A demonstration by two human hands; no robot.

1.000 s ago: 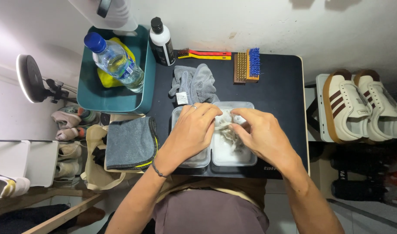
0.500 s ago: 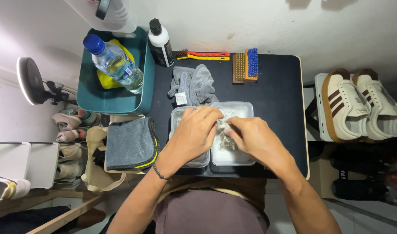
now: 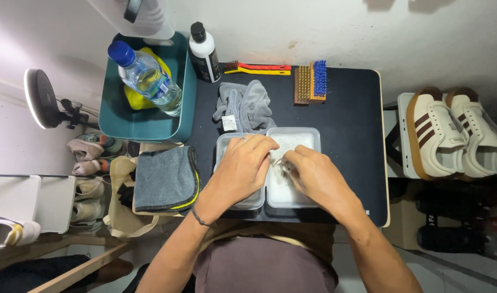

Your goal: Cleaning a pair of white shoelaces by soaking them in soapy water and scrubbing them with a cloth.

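The black surface [image 3: 351, 135] carries, from left to right, a teal bin [image 3: 151, 122] holding a water bottle [image 3: 148, 78], a grey cloth [image 3: 246, 106] and two brushes [image 3: 310, 82]. At centre, the left hand [image 3: 240, 171] and right hand [image 3: 313, 176] meet over two clear tubs [image 3: 297, 138], fingers pinching a small wet grey item [image 3: 284, 165] between them above the right tub. Pale shoes [image 3: 452, 133] sit right.

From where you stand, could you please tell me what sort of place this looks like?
Probably a home shoe-cleaning corner: brushes lie on a small black table, sneakers wait beside it, and both hands work something small over a soapy tub.
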